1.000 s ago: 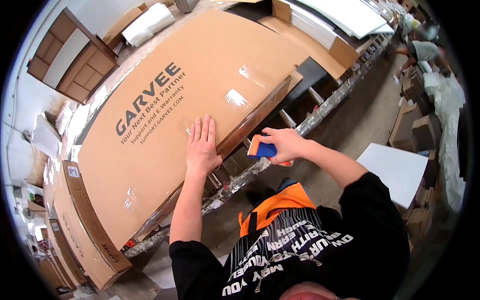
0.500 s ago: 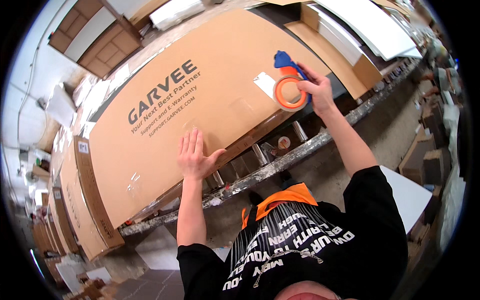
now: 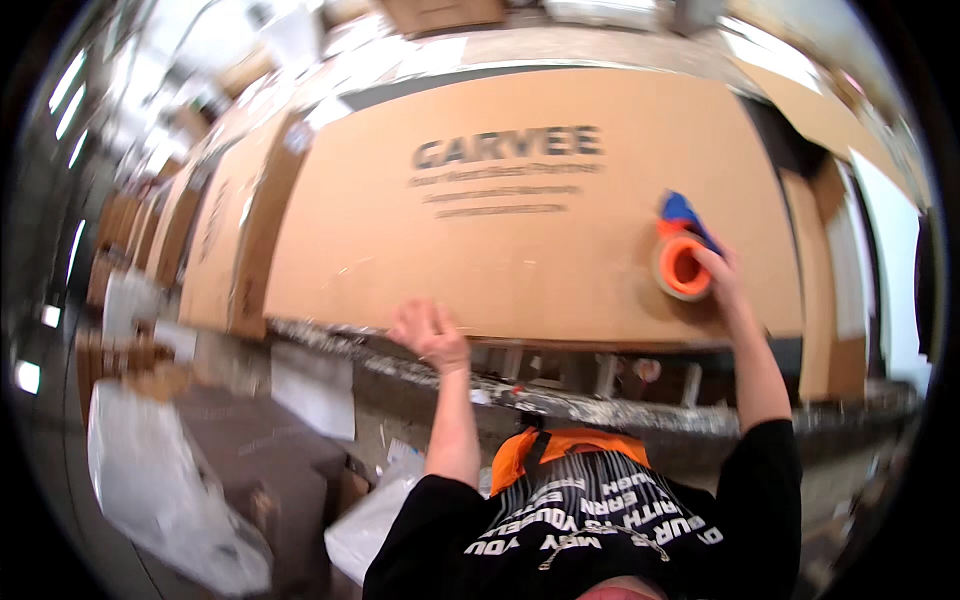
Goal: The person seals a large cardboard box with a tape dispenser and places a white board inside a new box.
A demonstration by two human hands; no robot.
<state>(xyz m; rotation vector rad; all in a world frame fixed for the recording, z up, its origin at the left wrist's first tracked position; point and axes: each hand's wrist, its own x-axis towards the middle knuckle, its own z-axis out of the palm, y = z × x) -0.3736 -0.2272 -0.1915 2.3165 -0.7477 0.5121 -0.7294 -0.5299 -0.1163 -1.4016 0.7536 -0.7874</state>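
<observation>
A large flat brown cardboard box with dark print lies before me on a roller conveyor. My right hand grips a blue-and-orange tape dispenser above the right part of the box. The dispenser carries a roll of tape on an orange core. At the near edge of the box, left of its middle, is my left hand. It holds nothing, and its slightly bent, blurred fingers are apart and appear to touch the cardboard. Strips of clear tape glint on the top near that edge.
Metal rollers and the worn conveyor rail run along the near side. Other brown boxes stand to the left. On the right is an open carton with white panels. A clear plastic bag lies at lower left.
The view has swung left. My left hand has moved from lying flat on the box to its near edge, further left. My right hand still grips the tape dispenser.
</observation>
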